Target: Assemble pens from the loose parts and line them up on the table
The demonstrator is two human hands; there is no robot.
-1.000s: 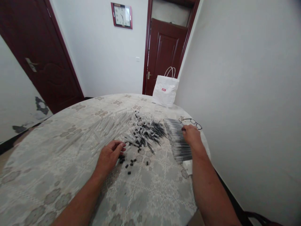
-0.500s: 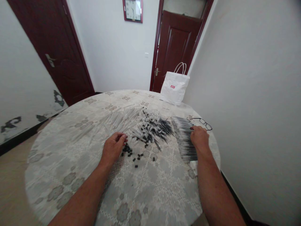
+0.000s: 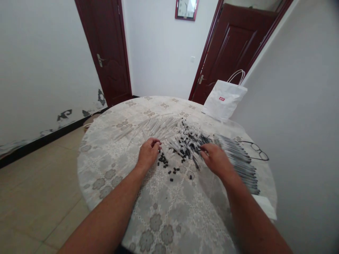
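Observation:
My left hand (image 3: 148,152) hovers at the near left of the pile, thumb and fingertips pressed together; whatever they pinch is too small to make out. Small black plugs (image 3: 163,160) lie scattered just below it. Behind it spread clear pen barrels (image 3: 159,124). My right hand (image 3: 216,159) reaches to the right side of the pile, its fingers bunched at the dark thin pen refills (image 3: 195,163); their grip is unclear. White-and-black pen parts (image 3: 177,147) are heaped between the hands. To the right lies a row of grey-black pens (image 3: 246,173), partly covered by my right arm.
A patterned tablecloth (image 3: 164,211) covers the round table. Eyeglasses (image 3: 256,150) lie at the right edge, and a white flat item (image 3: 265,206) sits below the pens. A white paper bag (image 3: 224,100) stands at the back right, near the wall.
My right hand has moved left from the row of pens to the refills in the pile. My left hand stays close to the black plugs. The whole view has turned left.

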